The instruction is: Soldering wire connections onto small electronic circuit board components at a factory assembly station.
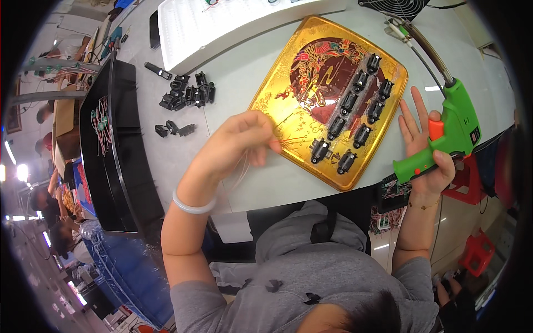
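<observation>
My left hand (244, 141) is by the near left edge of a gold tin lid (288, 125) with a dark red round picture. Its fingers are pinched together, and thin pale strands (242, 166) hang below them; whether these are glue threads or fine wires I cannot tell. At the lid's right side, my right hand (426, 180) holds a green glue gun (465, 114) with an orange trigger. The thumb hooks over the handle while other fingers stretch out past it. Several small black plastic parts (347, 104) sit in two rows on the lid, with clear glue or film along one row.
More black parts (189, 94) lie loose left of the lid. A white foam tray (222, 39) is behind, near a fan (395, 6). A deep black bin (119, 183) with wires stands at left. Red stools (478, 252) are at right; other people are far left.
</observation>
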{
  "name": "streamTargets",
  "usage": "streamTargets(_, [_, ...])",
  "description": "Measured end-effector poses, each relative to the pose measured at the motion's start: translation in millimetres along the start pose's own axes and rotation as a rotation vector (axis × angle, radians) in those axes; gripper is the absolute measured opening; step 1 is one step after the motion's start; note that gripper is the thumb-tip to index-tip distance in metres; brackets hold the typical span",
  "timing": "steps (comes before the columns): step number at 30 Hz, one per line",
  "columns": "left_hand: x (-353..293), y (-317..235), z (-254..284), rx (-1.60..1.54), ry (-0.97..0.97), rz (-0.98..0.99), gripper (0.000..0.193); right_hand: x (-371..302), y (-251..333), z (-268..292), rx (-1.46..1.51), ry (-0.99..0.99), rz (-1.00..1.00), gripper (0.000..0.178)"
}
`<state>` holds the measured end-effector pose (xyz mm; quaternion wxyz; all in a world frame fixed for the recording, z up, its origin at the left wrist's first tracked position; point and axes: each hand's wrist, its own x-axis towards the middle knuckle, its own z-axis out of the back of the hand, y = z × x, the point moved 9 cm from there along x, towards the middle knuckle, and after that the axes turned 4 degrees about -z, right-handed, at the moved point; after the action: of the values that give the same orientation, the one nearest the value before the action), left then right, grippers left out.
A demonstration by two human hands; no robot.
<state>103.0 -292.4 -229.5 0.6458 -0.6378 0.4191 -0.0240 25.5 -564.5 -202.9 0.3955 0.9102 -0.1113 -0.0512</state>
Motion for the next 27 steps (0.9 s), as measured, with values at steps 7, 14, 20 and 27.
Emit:
streamTargets(7, [-2.1,-33.1,-10.2,0.092,0.092,-0.151,0.009,-42.6,-6.3,19.8,0.073,0.032,-0.020,0.053])
streamTargets(14, [-6.1,-27.0,-69.0,0.399,0.194,-0.163,0.007,-100.2,1.6,27.8,-0.151,0.060,-0.007,0.051])
streamTargets(20, [-16.2,-27.2,-85.7,0.815,-0.121,-0.401,0.011,-139.5,-19.9,31.4,-0.268,0.010,-0.117,0.047])
streamTargets(27, [-20.7,-29.1,-98.1,0.770,-0.158,-0.630,0.010,-153.5,-31.3,34.3,-0.251,0.032,-0.131,0.046])
